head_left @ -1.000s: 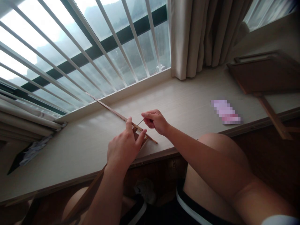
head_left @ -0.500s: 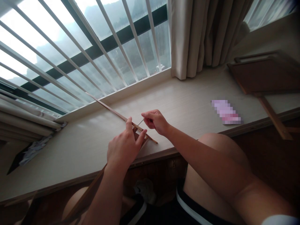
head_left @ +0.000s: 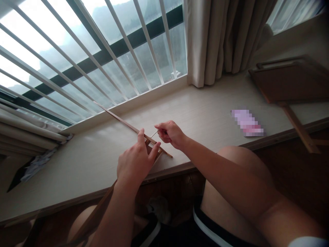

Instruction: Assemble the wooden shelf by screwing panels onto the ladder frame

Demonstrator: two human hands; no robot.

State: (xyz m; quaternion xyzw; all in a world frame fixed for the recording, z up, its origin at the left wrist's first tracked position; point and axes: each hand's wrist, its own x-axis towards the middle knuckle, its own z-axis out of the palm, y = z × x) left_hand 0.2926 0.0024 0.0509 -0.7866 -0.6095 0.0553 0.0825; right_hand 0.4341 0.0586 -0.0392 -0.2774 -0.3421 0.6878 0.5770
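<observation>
My left hand (head_left: 137, 154) grips a brown wooden frame (head_left: 120, 120), its thumb and index finger spread along the near end. The frame reaches from the window side of the ledge back under my left forearm, and the palm hides part of it. Between the thumb and index finger shows a brown panel with short wooden bars (head_left: 167, 153). Just right of that, my right hand (head_left: 171, 133) pinches a thin metal rod (head_left: 153, 134). The rod's lower end meets the wood near my left fingers; its upper end is hidden in my right fingers, so its exact kind is unclear.
A pale ledge (head_left: 84, 154) runs below the barred window (head_left: 123, 44). On its right lie a blurred pink-purple object (head_left: 247, 122) and a second brown wooden piece (head_left: 290, 82) with a leg sticking out. Curtains (head_left: 205, 44) hang at both sides. My knees are against the ledge's front edge.
The metal rod catches more light and appears slightly shifted. Both hands and the wooden frame stay almost exactly in place.
</observation>
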